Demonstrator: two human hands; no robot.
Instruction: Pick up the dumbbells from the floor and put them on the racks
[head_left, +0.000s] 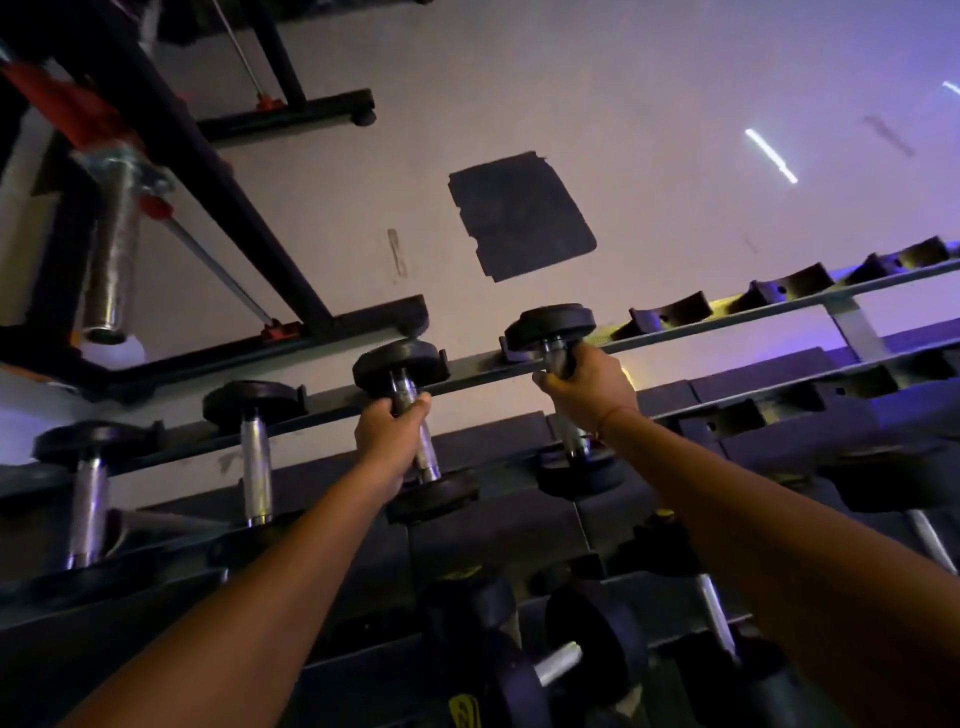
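My left hand (388, 432) grips the chrome handle of a small black dumbbell (400, 364) whose far head lies against the top rail of the rack (727, 317). My right hand (587, 387) is closed around the handle of a second black dumbbell (551, 326), just to the right, its far head resting in a rack cradle. Both dumbbells span the top tier from the far rail to the near one. Two more dumbbells (254, 402) sit racked to the left.
Empty black cradles (670, 318) run along the top rail to the right. Lower tiers hold larger dumbbells (561, 660). A black machine frame (218, 171) with a chrome sleeve (111, 265) stands at the left. A dark patch (519, 218) marks the pale floor.
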